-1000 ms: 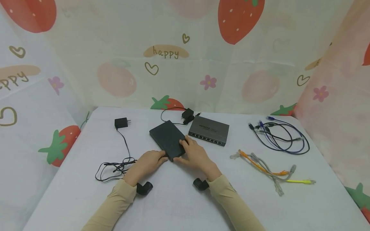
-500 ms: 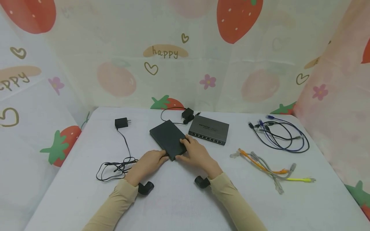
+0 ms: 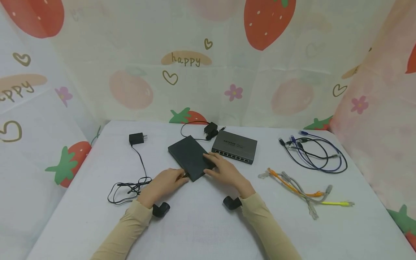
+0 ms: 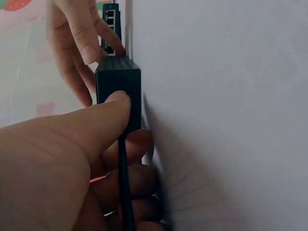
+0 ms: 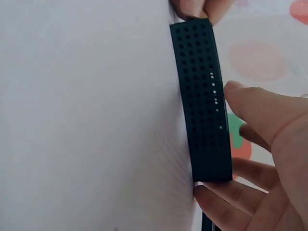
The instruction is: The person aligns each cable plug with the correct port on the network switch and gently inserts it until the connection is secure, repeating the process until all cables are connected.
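The flat, black rectangular box [image 3: 188,153] is mid-worktop, toward the far edge. The worktop [image 3: 201,231] is white; strawberry-printed cloth [image 3: 195,21] screens its far, left and right edges. The left hand [image 3: 165,182] pinches a thin black cable [image 4: 124,180] against the box; the right hand [image 3: 227,173], fingers loosely spread, touches its right side.
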`<state>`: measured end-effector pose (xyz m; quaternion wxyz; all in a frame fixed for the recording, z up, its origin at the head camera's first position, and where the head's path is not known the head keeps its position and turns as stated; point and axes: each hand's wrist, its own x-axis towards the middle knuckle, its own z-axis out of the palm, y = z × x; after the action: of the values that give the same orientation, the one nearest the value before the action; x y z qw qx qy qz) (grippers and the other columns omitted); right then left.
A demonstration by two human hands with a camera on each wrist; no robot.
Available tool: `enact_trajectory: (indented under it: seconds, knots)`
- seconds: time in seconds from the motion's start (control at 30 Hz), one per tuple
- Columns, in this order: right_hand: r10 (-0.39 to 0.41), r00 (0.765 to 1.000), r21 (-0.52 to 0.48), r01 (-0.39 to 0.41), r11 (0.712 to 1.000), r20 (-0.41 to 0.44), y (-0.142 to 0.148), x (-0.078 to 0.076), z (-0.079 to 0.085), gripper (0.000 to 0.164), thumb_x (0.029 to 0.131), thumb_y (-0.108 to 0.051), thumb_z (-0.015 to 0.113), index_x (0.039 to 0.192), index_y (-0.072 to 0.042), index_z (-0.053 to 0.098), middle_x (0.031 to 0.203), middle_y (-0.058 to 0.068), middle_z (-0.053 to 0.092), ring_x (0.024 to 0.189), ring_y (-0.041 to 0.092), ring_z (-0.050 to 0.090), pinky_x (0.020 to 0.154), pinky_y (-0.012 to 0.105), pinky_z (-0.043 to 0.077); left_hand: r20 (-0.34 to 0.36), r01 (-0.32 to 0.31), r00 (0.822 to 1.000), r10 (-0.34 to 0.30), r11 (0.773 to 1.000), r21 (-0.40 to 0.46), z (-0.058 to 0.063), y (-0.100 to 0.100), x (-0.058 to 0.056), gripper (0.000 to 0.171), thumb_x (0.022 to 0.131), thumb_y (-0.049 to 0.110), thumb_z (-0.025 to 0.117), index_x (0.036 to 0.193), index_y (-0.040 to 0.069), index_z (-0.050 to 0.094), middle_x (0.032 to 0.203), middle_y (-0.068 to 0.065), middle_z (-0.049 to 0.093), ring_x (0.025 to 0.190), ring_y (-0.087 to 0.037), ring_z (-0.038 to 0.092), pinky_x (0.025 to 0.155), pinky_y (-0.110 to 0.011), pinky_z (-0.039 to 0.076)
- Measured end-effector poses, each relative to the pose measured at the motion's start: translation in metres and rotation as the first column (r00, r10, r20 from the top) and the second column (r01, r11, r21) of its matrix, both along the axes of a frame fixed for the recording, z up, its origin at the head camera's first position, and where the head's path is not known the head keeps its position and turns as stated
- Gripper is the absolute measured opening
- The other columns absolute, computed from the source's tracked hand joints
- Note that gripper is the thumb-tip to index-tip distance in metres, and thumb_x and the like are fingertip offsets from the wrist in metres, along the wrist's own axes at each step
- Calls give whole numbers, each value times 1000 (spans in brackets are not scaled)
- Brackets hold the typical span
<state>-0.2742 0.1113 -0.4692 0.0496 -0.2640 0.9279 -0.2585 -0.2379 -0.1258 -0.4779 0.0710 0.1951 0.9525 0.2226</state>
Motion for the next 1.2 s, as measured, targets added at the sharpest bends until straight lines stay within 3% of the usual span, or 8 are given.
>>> enact_trajectory:
  seconds: [0.07, 0.27, 0.53, 0.93, 1.2]
  knots:
    - [-5, 1000, -17, 5, 1000, 0, 3, -2, 0, 58, 91, -41, 57, 142, -20, 39, 145, 7, 37, 130, 25, 41, 103, 43, 37, 5, -3, 1000, 3, 1000, 5, 1, -2, 0, 25, 92, 33, 57, 75, 15, 51, 61, 4, 44, 57, -10, 42, 54, -26, 33]
    - [-35, 999, -130, 38, 991, 21, 8, -6, 0, 47, 90, -27, 61, 131, -6, 51, 126, 10, 57, 102, 20, 61, 86, 33, 49, -25, 26, 999, -26, 1000, -9, 2, -4, -1, 22, 92, 29, 58, 76, 16, 51, 61, 6, 45, 56, -9, 41, 51, -24, 32]
    - [2, 1000, -215, 2, 977, 17, 11, -7, 5, 36, 88, -16, 64, 118, 3, 60, 104, 13, 67, 89, 19, 65, 77, 27, 53, -72, 28, 997, -30, 999, -34, -4, -4, -3, 23, 92, 28, 57, 73, 18, 49, 59, 7, 44, 54, -8, 40, 50, -24, 31]
    - [10, 1000, -225, -6, 974, 19, 3, -3, 3, 30, 84, -10, 67, 111, 4, 63, 101, 13, 67, 85, 17, 65, 73, 22, 52, -136, 15, 990, -21, 999, -45, -3, -18, -9, 17, 91, 22, 58, 76, 17, 52, 65, 6, 48, 61, -11, 42, 58, -30, 37]
    - [38, 999, -228, -29, 973, 36, -3, 0, 3, 27, 85, -7, 65, 108, 5, 64, 98, 14, 68, 84, 18, 65, 72, 23, 52, -96, 4, 995, -9, 999, -52, -1, -29, -11, 15, 91, 22, 58, 78, 17, 54, 67, 6, 49, 62, -11, 43, 58, -28, 37]
